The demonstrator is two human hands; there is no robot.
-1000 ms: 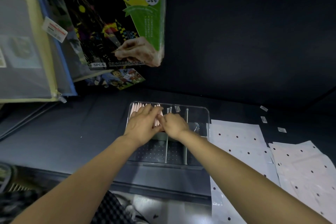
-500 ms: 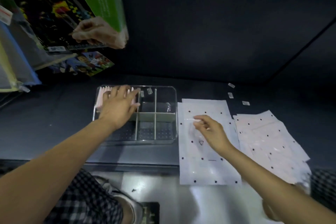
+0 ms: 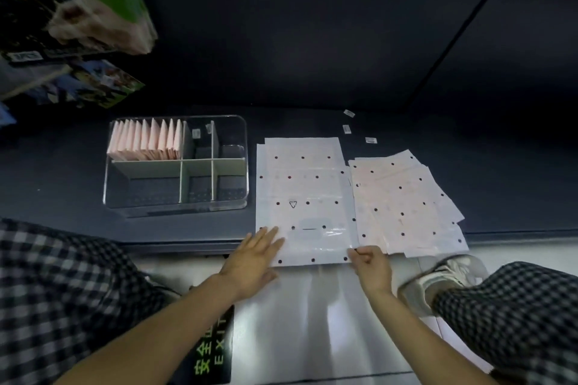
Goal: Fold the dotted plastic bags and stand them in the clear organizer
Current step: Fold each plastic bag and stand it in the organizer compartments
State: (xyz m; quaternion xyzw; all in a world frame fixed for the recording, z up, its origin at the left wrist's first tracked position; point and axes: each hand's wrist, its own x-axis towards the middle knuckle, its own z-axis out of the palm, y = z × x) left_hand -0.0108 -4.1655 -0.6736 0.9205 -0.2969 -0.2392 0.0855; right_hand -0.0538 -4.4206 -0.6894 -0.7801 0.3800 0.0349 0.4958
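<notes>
Head view, nearest first: checked trousers frame both sides, with one pale sneaker on the glossy floor and a floor sign reading EXIT between the forearms. The left hand lies flat with fingers spread, its fingertips on the near left corner of the flat dotted plastic bag. The right hand is curled, pinching that bag's near right corner between thumb and finger. This bag is a thin, glossy, pale rectangle dotted in dark spots, with a small triangle mark, and its near edge overhangs the dark matte worktop. Just to its right, a loose fanned pile of dotted bags overlaps untidily; their number cannot be told. To the left, the clear organizer is a rounded rectangular tray of rigid see-through plastic, split by pale dividers into six compartments. Its far left compartment holds about ten folded pink bags standing upright in a row. Farther back, three small white labels lie on the worktop. Blurred colourful packaging hangs at the far left.
</notes>
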